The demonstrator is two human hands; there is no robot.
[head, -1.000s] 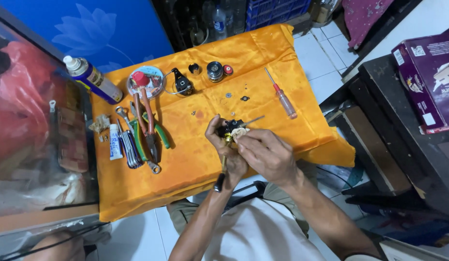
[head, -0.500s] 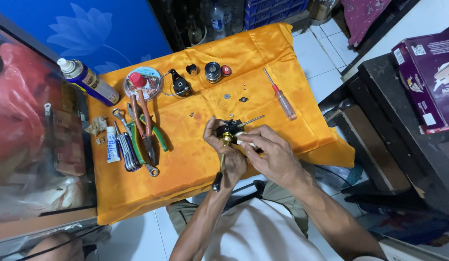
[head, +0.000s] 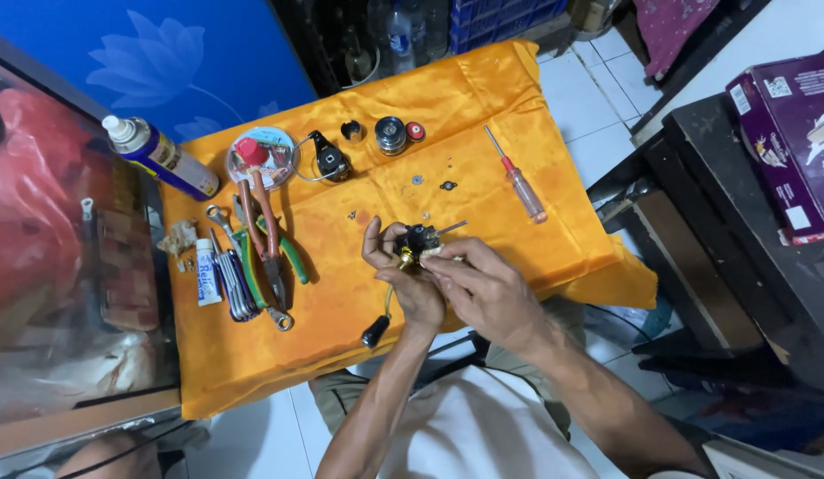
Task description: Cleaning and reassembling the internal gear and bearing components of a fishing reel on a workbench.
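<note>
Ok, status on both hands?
Left hand and right hand both gripping small black mechanism above orange cloth. Screwdriver lying apart, right. Nothing in the way.

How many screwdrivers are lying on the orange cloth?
1. A screwdriver with a clear and red handle lies on the orange cloth, right of the hands. The tool pile at the left could hide another.

I see a small black mechanical part (head: 418, 239) with a brass-coloured fitting at its lower left and a thin metal shaft jutting right. It sits raised just above the orange-draped worktop (head: 341, 293), near its front edge, centre.
</note>
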